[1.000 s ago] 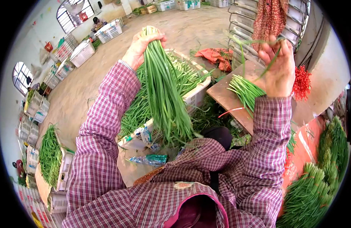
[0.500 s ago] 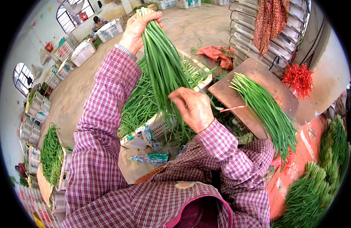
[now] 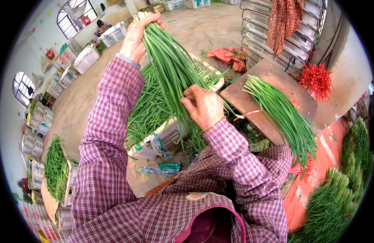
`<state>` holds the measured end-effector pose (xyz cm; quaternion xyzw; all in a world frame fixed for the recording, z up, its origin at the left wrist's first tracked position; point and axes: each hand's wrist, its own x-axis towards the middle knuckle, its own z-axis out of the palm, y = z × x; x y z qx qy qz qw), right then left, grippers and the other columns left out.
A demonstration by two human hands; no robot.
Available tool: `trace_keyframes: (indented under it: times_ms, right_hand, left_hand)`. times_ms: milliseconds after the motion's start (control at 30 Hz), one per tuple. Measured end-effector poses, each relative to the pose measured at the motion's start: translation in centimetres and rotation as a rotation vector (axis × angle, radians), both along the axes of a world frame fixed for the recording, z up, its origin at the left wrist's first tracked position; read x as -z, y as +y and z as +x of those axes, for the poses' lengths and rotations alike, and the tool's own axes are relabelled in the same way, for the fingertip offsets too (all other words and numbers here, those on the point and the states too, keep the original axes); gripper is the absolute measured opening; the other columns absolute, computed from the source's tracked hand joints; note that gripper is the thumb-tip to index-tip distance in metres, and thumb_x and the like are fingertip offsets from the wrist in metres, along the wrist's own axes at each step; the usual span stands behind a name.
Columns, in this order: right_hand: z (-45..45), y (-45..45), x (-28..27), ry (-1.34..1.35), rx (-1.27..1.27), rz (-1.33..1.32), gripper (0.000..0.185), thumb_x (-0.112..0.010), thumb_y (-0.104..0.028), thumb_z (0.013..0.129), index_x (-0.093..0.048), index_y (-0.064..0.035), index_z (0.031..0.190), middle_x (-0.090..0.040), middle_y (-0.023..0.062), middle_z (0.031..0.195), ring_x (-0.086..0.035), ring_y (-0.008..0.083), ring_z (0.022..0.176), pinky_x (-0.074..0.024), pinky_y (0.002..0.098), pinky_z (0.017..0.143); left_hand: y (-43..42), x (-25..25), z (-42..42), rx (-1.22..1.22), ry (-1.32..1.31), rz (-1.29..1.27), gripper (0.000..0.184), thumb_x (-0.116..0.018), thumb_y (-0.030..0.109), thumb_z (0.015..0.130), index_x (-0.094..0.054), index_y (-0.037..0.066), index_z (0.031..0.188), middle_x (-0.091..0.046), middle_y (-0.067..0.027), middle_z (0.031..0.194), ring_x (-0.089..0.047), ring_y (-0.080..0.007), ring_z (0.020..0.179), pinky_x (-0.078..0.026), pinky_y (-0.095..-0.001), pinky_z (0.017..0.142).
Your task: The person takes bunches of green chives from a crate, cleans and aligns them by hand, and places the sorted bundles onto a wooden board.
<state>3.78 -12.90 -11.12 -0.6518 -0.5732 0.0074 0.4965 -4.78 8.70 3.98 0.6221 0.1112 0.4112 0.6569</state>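
Observation:
My left hand (image 3: 137, 37) is raised, its fingers wrapped round the pale stem ends of a bunch of garlic chives (image 3: 166, 60). The long green leaves hang down and to the right from it. At the bunch's lower right side, my right hand (image 3: 205, 107) has thumb and fingers bent in a pinch against the leaves; what exactly lies between the fingertips is partly hidden. Below the held bunch stands a white plastic crate (image 3: 171, 135) heaped with loose chives (image 3: 148, 103). Another bunch of chives (image 3: 276, 109) lies on a brown board (image 3: 256, 89) at right.
Red ties (image 3: 316, 82) hang beside stacked crates (image 3: 258, 46) at back right. A thin red-and-white strip (image 3: 247, 114) lies on the board's edge. More chive bunches (image 3: 326, 202) rest on orange sheeting (image 3: 296, 212). Blue-green plastic packaging (image 3: 160, 169) lies near my lap. A person (image 3: 102, 27) sits far back.
My right hand has shifted slightly up along the leaves, and its fingers are bent more tightly. The left hand keeps its hold, appearing slightly further left as the view shifts a little.

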Motion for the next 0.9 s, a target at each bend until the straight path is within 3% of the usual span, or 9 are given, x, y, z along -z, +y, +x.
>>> trace_keyframes:
  times_ms: [367,667,800,900]
  right_hand:
    - [0.5,-0.1,0.5,0.026,-0.069,0.037,0.02,-0.068,-0.015,0.08,-0.06,-0.0056,0.096,-0.069,0.0087,0.077,-0.067,0.0268,0.068,-0.0514,0.0377,0.062]
    - [0.7,-0.5,0.5,-0.053,0.021,0.039,0.023,-0.068,-0.014,0.079,-0.056,-0.0069,0.098,-0.069,0.0072,0.076,-0.066,0.0266,0.065,-0.0501,0.038,0.06]
    - [1.3,-1.5,-0.4,0.031,-0.039,-0.014,0.022,-0.067,-0.011,0.08,-0.058,-0.0041,0.098,-0.067,0.0074,0.073,-0.066,0.0203,0.063,-0.0514,0.0338,0.06]
    - [1.9,-2.0,-0.7,0.275,-0.192,-0.107,0.024,-0.071,-0.013,0.08,-0.061,0.001,0.098,-0.065,0.0056,0.071,-0.061,0.011,0.062,-0.0507,0.0272,0.061]
  left_hand:
    - [0.6,0.3,-0.3,0.037,-0.059,-0.012,0.022,-0.07,0.011,0.085,-0.06,0.003,0.103,-0.065,-0.0053,0.082,-0.067,-0.0191,0.078,-0.059,-0.0321,0.067]
    - [0.2,0.5,-0.6,0.001,-0.124,-0.048,0.019,-0.072,0.013,0.083,-0.061,0.003,0.094,-0.065,-0.0057,0.078,-0.067,-0.0185,0.071,-0.059,-0.0326,0.062]
    - [0.6,0.8,-0.7,0.032,-0.142,-0.03,0.019,-0.072,0.013,0.083,-0.06,0.004,0.095,-0.064,-0.0054,0.078,-0.067,-0.018,0.073,-0.059,-0.0327,0.064]
    - [0.8,1.1,-0.6,0.072,-0.153,-0.013,0.019,-0.071,0.013,0.084,-0.059,0.004,0.095,-0.064,-0.0053,0.078,-0.067,-0.0178,0.073,-0.059,-0.0324,0.065]
